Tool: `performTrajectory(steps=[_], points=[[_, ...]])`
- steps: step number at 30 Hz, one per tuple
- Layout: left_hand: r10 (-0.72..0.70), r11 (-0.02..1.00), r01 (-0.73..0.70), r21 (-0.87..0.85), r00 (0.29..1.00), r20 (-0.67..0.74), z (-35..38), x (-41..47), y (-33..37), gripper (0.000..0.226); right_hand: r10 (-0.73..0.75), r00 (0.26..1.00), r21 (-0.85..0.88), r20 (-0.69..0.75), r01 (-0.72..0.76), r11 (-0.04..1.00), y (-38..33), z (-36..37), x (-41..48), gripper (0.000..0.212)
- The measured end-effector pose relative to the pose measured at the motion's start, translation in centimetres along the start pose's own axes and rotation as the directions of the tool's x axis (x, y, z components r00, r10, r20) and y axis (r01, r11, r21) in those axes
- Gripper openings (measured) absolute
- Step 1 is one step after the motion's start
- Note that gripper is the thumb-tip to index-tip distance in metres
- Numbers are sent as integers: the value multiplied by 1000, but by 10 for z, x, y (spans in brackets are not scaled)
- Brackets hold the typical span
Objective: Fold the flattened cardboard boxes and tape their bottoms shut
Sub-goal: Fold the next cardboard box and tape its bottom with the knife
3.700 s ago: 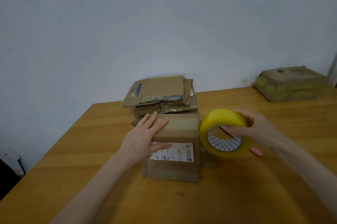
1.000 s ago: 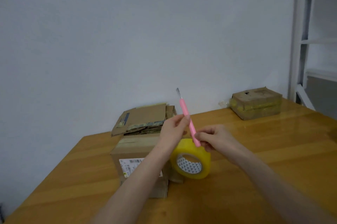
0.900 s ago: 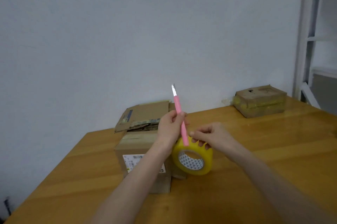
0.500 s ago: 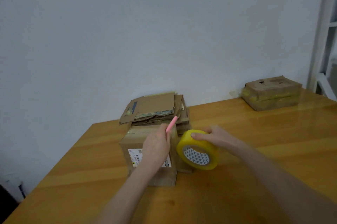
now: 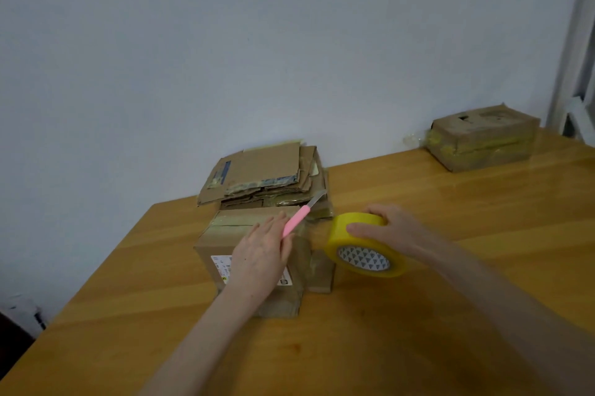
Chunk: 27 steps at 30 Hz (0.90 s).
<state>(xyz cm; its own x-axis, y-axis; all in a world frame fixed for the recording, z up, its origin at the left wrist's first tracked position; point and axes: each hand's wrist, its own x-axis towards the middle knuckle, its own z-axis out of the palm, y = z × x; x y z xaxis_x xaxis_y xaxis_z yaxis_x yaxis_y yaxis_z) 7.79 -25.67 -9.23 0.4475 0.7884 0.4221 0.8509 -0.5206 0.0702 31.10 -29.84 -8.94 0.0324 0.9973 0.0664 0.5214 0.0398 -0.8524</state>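
A folded brown cardboard box (image 5: 222,236) with a white label stands on the wooden table (image 5: 450,315), a strip of clear tape across its top. My left hand (image 5: 262,250) lies on the box's right top edge and holds a pink knife (image 5: 297,220), blade pointing up and right. My right hand (image 5: 391,229) grips the yellow tape roll (image 5: 363,246), held upright just right of the box. A stretch of tape seems to run from the roll to the box's right side. Behind the box lies a stack of flattened cardboard boxes (image 5: 264,175).
A taped brown box (image 5: 483,138) stands at the table's far right, near the wall. A white frame (image 5: 576,41) rises at the right edge. The table's left edge runs diagonally behind my left arm.
My left hand, which held the knife up in the air, has come down onto the box with it. My right hand has stayed on the tape roll beside the box.
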Motion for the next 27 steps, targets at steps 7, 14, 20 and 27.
performTrajectory(steps=[7, 14, 20, 27], points=[[19, 1000, -19, -7, 1000, -18, -3, -2, -7, 43, -13, 1000, -70, 11, 14, 997, 1, -7, -2, 23], [-30, 999, 30, -17, 1000, 0, -2, -2, -7, 44, -16, 1000, -100, -13, 15, 995, -2, -7, -5, 38], [-41, 999, 41, -18, 999, -20, 2, -1, -6, 44, -82, 996, -239, 32, 87, 967, 0, -15, -18, 52], [-27, 999, 27, -31, 999, -30, 0, -2, -9, 43, -90, 996, -249, -13, 84, 965, 4, -14, -22, 46]])
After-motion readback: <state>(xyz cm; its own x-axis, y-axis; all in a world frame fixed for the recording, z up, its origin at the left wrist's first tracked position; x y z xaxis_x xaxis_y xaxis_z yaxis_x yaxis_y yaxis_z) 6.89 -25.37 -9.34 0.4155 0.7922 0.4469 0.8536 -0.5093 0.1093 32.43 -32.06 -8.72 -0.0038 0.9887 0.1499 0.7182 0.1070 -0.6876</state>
